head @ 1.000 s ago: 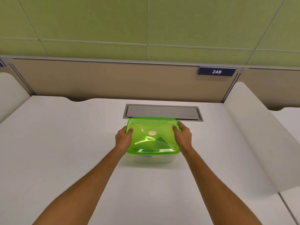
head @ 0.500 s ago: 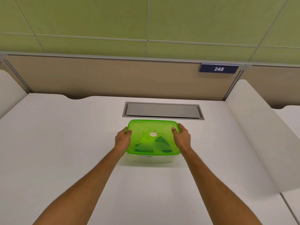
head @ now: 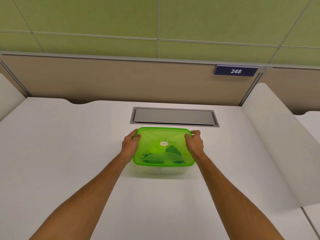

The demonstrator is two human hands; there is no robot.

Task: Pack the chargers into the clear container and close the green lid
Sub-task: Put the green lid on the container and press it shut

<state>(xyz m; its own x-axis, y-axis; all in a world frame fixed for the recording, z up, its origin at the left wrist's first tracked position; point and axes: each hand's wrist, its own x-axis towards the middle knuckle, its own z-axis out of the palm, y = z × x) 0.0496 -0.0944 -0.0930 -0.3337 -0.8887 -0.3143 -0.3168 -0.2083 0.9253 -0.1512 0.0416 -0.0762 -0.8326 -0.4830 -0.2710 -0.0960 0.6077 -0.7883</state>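
A translucent green lid (head: pixel 162 137) lies flat on top of the clear container (head: pixel 161 171), which stands on the white desk near its middle. Dark charger shapes (head: pixel 170 149) show dimly through the lid. My left hand (head: pixel 130 146) grips the lid's left edge, thumb on top near the far left corner. My right hand (head: pixel 195 144) grips the right edge the same way. Both forearms reach in from the bottom of the view.
A grey metal cable hatch (head: pixel 174 116) is set into the white desk (head: pixel 69 153) just behind the container. A beige partition (head: pixel 121 80) with a "248" plate (head: pixel 235 71) closes the back. White side dividers (head: pixel 277 144) flank the desk.
The lid's far edge has dropped from a tilt to lie level on the container. Both hands stayed on its sides and moved down slightly with it.
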